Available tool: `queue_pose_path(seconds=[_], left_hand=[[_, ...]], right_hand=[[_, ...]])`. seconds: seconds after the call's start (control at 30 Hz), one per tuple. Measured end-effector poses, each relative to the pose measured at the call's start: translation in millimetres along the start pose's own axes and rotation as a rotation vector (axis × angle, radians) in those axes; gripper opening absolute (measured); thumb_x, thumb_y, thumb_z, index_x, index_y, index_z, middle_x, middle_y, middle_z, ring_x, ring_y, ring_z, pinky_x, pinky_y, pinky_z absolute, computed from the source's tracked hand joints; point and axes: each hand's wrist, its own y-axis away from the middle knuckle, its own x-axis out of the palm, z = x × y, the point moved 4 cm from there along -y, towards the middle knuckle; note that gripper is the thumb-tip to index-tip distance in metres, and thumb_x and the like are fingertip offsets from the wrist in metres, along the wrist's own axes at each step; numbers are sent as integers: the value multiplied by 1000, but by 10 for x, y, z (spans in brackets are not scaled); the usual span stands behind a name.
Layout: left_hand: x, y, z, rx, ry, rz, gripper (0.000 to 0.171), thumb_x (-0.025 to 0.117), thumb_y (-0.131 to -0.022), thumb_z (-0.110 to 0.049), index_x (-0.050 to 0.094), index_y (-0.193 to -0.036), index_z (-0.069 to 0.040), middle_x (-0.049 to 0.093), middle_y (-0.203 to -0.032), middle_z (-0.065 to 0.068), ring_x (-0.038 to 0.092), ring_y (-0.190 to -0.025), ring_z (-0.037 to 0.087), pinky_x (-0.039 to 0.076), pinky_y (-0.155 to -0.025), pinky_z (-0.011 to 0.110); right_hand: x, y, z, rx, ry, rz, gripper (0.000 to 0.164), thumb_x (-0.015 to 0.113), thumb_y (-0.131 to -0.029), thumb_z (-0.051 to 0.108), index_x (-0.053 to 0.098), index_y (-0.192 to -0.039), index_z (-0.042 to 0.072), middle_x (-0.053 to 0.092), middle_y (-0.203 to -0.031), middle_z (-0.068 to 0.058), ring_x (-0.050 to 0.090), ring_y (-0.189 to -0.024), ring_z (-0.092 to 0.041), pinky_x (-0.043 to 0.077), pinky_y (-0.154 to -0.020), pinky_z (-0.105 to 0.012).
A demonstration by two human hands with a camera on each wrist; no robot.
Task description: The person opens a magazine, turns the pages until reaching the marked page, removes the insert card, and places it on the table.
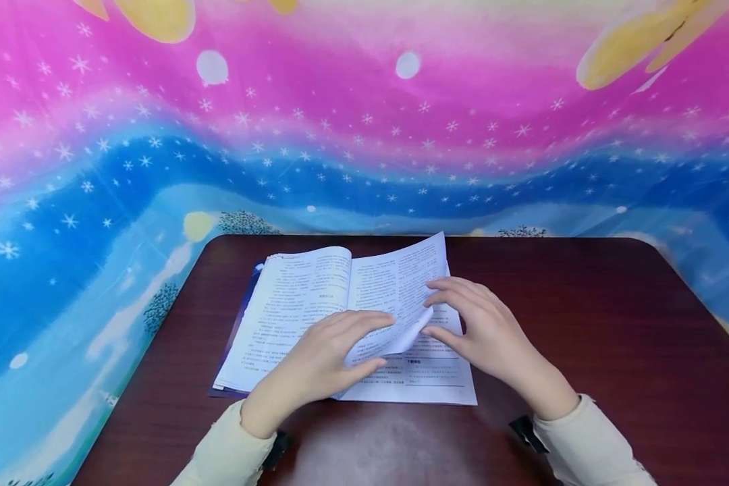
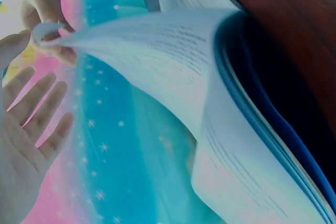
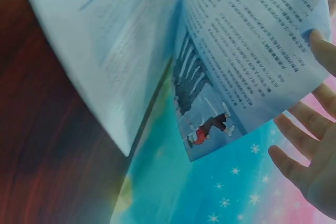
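Observation:
An open magazine with printed text lies on the dark wooden table. One of its right-hand pages is lifted and curls over at its lower corner. My right hand pinches the curled edge between thumb and fingers. In the right wrist view, the underside of that page carries text and a small photo of a figure in red and black. My left hand hovers over the lower middle of the magazine, thumb and fingers spread. The left wrist view shows its palm with nothing held.
The brown tabletop extends to both sides of the magazine. Behind it hangs a pink and blue backdrop cloth with snowflakes. A dark cover edge shows under the left pages.

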Motion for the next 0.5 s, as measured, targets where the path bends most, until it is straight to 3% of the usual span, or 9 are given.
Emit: queue_pose_path(seconds=[0.23, 0.5], left_hand=[[85, -126, -75, 41, -7, -21, 60, 79, -87, -25, 55, -141, -14, 59, -137, -1, 56, -124, 12, 45, -103, 31], [112, -201, -142, 79, -31, -59, 53, 71, -93, -11, 54, -142, -14, 60, -137, -1, 55, -125, 11, 43, -104, 28]], right_hand=[[-18, -80, 60, -20, -23, -19, 38, 87, -77, 31, 70, -107, 15, 63, -130, -3, 51, -128, -26, 41, -104, -52], [-41, -116, 119, -38, -51, -31, 40, 87, -77, 30, 70, -109, 16, 63, -129, -2, 51, -128, -25, 40, -104, -51]])
